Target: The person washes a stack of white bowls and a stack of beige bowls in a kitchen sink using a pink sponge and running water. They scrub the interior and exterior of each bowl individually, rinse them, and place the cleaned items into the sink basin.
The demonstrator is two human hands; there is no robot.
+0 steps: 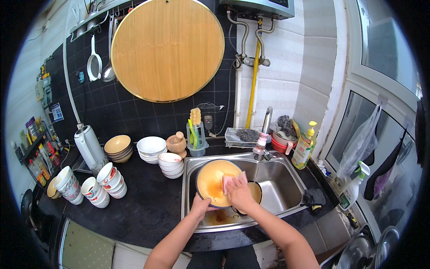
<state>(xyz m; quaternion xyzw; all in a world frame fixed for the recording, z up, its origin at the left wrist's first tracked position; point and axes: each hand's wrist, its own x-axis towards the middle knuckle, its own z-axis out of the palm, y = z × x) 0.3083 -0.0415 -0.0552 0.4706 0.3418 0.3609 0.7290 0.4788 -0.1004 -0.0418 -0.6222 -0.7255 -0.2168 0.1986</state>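
— Where is the bowl [211, 181]?
— Tilted over the sink [286, 181], its inside smeared orange. The left hand [202, 205] grips its lower rim.
— And the right hand [239, 193]?
— Pressed flat on a pink cloth [233, 179] against the bowl's inside. Water runs from the tap [265, 130] just beside it.

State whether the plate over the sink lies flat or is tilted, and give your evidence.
Tilted. The plate stands on edge over the sink, its soiled face toward the camera; the left hand grips its lower rim while the right hand presses a cloth on it.
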